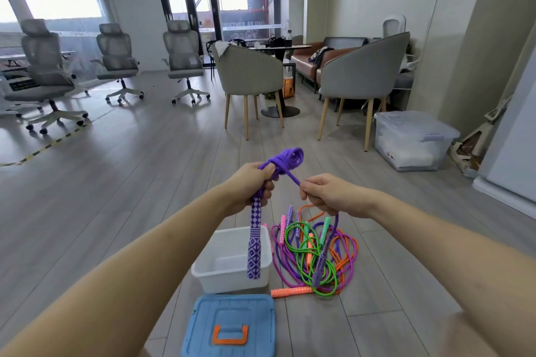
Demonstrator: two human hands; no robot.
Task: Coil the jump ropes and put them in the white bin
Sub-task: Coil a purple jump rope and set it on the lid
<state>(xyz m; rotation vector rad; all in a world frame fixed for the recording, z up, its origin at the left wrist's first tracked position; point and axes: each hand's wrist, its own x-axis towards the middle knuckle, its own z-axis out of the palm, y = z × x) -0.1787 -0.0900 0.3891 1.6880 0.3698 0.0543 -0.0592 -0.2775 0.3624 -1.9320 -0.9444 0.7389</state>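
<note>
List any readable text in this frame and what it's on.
"TOGETHER AS ONE": faint lettering on the glass partition at the far end; reading is uncertain.
Small red mark on the clear storage box: too small to read.
White bin, blue lid, jump ropes: no text visible.

Far glass wall [249,26]: you can just make out white strip lettering, looks like "TOGETHER AS ONE", blurred, last letters uncertain. Clear storage box [412,139] at right: small red-and-dark sticker on front, too small for you to read. Jump-rope handles: woven patterns only, no lettering. Blue lid [229,327]: no readable mark.
</note>
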